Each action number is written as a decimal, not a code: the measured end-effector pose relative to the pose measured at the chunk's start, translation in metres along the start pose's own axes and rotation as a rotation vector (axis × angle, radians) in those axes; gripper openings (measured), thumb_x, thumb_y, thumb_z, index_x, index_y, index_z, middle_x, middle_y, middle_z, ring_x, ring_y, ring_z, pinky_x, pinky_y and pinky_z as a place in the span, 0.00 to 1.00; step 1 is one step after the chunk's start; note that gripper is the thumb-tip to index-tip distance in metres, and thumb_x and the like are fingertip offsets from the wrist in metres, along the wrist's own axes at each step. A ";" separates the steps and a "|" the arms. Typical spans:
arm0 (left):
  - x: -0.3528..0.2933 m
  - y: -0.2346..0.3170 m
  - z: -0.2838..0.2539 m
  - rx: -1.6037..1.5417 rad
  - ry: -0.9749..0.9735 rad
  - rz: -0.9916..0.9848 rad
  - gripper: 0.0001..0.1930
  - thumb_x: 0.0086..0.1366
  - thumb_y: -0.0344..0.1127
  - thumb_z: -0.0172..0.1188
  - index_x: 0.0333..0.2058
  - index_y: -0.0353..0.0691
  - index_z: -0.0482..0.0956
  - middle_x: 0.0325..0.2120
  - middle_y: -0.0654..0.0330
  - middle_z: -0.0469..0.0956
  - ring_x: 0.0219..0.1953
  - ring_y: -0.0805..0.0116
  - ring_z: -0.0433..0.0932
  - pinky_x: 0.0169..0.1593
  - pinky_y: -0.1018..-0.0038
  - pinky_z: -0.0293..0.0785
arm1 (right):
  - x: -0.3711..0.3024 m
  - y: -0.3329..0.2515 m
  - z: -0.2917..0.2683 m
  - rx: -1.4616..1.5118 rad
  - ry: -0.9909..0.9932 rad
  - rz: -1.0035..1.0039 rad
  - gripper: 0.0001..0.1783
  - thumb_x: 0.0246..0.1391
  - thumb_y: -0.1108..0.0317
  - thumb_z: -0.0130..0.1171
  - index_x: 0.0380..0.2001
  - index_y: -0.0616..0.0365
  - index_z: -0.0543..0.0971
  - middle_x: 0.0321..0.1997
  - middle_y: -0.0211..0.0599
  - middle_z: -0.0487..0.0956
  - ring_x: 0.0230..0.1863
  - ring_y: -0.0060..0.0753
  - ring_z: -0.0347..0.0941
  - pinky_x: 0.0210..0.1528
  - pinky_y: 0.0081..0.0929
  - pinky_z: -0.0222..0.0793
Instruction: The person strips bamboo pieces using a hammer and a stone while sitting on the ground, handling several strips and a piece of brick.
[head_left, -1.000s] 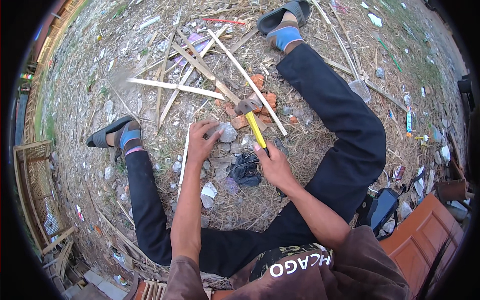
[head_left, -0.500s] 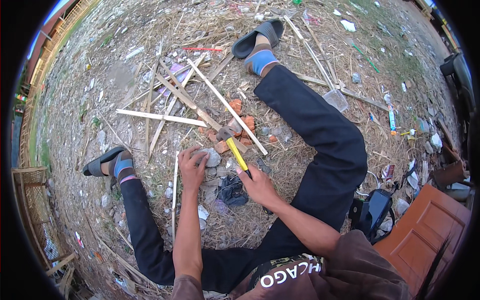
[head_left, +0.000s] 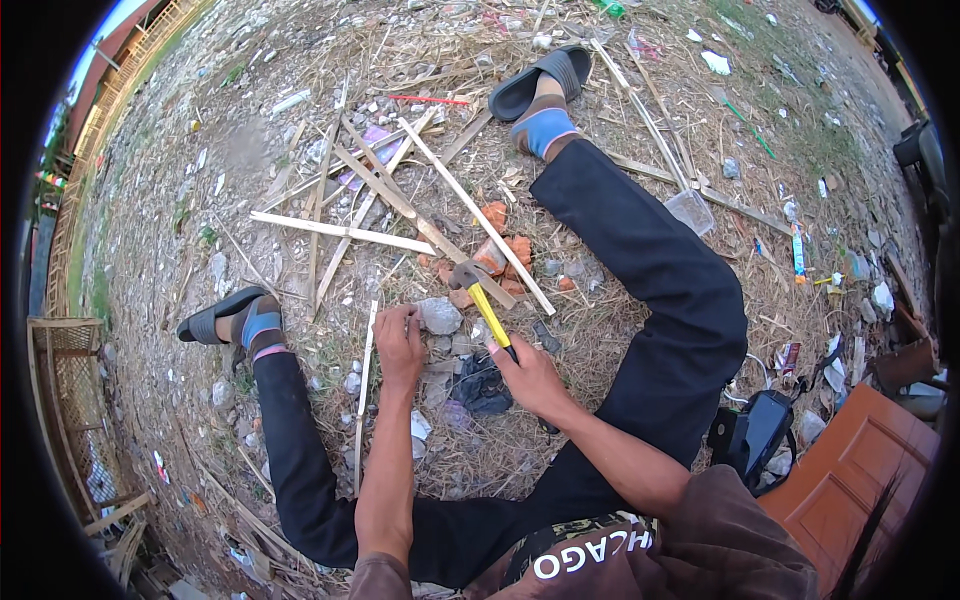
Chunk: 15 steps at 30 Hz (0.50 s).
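Note:
My right hand [head_left: 530, 380] is closed around the dark grip of a hammer [head_left: 490, 314] with a yellow handle. Its metal head points away from me, over broken red brick pieces [head_left: 490, 256] and the end of a wooden strip. To the left, my left hand [head_left: 400, 350] has its fingers curled together beside a grey stone [head_left: 439, 316]. Whatever those fingers may hold is too small or hidden to make out. A thin pale wooden strip [head_left: 366, 385] lies on the ground just left of that hand.
Several wooden strips [head_left: 345, 232] lie crossed beyond my hands. Between my spread legs sits a crumpled black plastic bag [head_left: 483, 384]. A clear plastic container [head_left: 690, 212] lies right of my leg. A brown panelled board [head_left: 850, 480] and a black device [head_left: 760, 430] are at the right.
The fingers of my left hand, spread at the grey stone before, have drawn in and curled beside it. My right hand keeps its hold on the hammer. The whole view has shifted slightly.

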<state>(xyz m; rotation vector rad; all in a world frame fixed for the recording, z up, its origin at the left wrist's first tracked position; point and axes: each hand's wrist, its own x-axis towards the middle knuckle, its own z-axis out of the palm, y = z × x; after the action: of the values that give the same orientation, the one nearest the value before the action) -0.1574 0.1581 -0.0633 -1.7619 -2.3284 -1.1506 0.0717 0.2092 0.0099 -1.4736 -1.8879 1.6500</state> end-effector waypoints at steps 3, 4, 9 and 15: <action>0.000 0.005 -0.001 -0.031 0.038 -0.167 0.09 0.64 0.30 0.63 0.42 0.34 0.81 0.34 0.54 0.81 0.41 0.56 0.76 0.47 0.62 0.70 | -0.001 -0.004 0.000 0.009 -0.025 0.029 0.26 0.68 0.47 0.49 0.33 0.64 0.70 0.23 0.53 0.74 0.28 0.56 0.74 0.35 0.49 0.67; 0.001 0.005 -0.001 -0.047 0.054 -0.158 0.09 0.64 0.30 0.63 0.42 0.34 0.82 0.34 0.54 0.81 0.41 0.56 0.77 0.47 0.63 0.71 | -0.002 -0.004 0.000 0.016 -0.036 0.043 0.26 0.68 0.47 0.50 0.34 0.64 0.70 0.23 0.52 0.74 0.28 0.56 0.73 0.35 0.49 0.67; 0.002 0.010 0.004 -0.206 0.132 -0.272 0.08 0.63 0.32 0.66 0.37 0.35 0.85 0.33 0.54 0.82 0.38 0.57 0.79 0.45 0.66 0.73 | -0.002 -0.002 0.001 0.041 -0.039 0.052 0.25 0.67 0.48 0.50 0.37 0.64 0.72 0.24 0.54 0.75 0.29 0.57 0.75 0.35 0.49 0.67; -0.005 0.019 0.014 -0.279 0.245 -0.480 0.08 0.61 0.34 0.69 0.35 0.36 0.85 0.32 0.55 0.83 0.37 0.61 0.80 0.43 0.67 0.74 | 0.003 0.006 0.005 0.050 -0.051 0.085 0.24 0.67 0.49 0.51 0.38 0.65 0.72 0.25 0.55 0.76 0.30 0.58 0.76 0.35 0.49 0.66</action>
<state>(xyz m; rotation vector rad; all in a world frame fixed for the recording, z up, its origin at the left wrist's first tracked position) -0.1341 0.1631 -0.0656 -1.0430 -2.6038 -1.7132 0.0695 0.2071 0.0023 -1.5260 -1.8195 1.7747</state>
